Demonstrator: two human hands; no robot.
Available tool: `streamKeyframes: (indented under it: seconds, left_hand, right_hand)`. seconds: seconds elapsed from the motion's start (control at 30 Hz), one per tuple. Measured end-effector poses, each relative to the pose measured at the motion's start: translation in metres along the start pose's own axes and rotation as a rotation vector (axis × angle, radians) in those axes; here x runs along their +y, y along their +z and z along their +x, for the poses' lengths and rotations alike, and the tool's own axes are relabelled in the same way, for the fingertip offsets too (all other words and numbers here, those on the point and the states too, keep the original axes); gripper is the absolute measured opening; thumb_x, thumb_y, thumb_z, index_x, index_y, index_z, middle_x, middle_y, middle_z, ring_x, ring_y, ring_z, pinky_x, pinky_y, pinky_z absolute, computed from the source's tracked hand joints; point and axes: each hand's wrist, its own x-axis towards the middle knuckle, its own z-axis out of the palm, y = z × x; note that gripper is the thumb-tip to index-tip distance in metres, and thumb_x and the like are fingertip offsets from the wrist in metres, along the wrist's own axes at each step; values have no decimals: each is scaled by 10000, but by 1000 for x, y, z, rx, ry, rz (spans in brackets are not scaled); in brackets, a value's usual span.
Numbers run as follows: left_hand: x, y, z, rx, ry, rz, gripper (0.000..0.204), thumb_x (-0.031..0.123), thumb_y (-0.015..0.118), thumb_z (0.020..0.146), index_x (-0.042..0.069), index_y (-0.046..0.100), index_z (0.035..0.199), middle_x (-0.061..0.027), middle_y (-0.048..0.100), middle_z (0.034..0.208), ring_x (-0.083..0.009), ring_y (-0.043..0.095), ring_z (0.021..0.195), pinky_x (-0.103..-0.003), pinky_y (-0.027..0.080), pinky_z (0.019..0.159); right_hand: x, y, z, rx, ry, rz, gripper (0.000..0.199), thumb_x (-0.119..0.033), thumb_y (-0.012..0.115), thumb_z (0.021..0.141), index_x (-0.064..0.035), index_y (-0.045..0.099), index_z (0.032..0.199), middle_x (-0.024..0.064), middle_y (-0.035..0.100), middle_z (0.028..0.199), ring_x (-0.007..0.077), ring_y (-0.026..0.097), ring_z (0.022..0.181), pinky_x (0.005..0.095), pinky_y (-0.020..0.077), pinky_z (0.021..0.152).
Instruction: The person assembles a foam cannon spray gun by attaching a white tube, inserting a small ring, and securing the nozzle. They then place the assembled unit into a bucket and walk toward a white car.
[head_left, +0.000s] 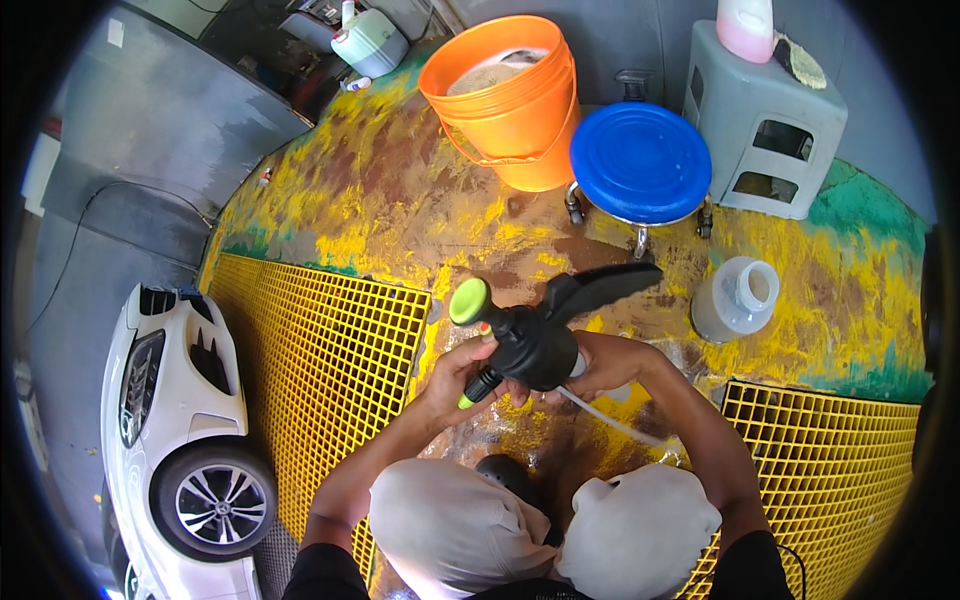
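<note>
sprayer head (pixel 537 345), handle (pixel 605 288) pointing right, long axis apparently tilted left

Black sprayer head (pixel 540 350), aloft (tube (pixel 612 420) exposed)

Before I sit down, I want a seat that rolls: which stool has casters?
The round blue stool beside the orange bucket. Casters show under it; none show under the boxy grey stool.

Beyond the pump sprayer head (pixel 538 348), painted floor (pixel 400 205) gives room until the orange bucket (pixel 525 130) and blue wheeled stool (pixel 640 162); a translucent bottle (pixel 722 308) obstructs the right. Left, flat yellow floor grating (pixel 330 340) allows passage up to the white car (pixel 190 400).
</note>
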Motion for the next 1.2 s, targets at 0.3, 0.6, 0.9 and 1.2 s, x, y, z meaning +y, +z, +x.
streamKeyframes:
  seconds: [0.3, 0.6, 0.9, 1.2]
  left_hand:
    - [-10, 16, 22, 180, 179, -161, 454, 406, 522, 967, 17, 573, 1195, -143, 675, 1046, -263, 657, 851, -379, 550, 703]
    - [2, 16, 5, 91, 124, -180, 445, 408, 601, 929, 54, 566, 1196, -137, 679, 1043, -235, 691, 795, -388, 597, 622]
    - [-3, 17, 7, -44, 333, 60, 463, 415, 529, 963, -21, 585, 1107, -153, 664, 935, -245, 676, 748, -349, 570, 624]
    - [-23, 28, 30, 75, 437, -211, 478, 459, 479, 994, 21, 576, 1159, -95, 647, 997, -159, 632, 852, -310, 553, 615]
  right_hand:
    - [39, 33, 35, 1236, -457, -798, 576, -48, 757, 680, -48, 573, 1226, 210, 671, 985, 425, 647, 814, 485, 519, 721]
    - [8, 10, 9, 622, -252, -481, 284, -90, 670, 775, -16, 666, 1049, 187, 686, 962, 327, 670, 969, 395, 506, 830]
    - [34, -2, 23, 826, -320, -488, 398, -66, 697, 769, 13, 588, 1143, 146, 655, 1072, 217, 629, 984, 349, 485, 859]
    - [31, 8, 45, 1162, -358, -482, 310, -95, 647, 806, 24, 621, 1091, 103, 689, 939, 171, 639, 870, 324, 490, 802]
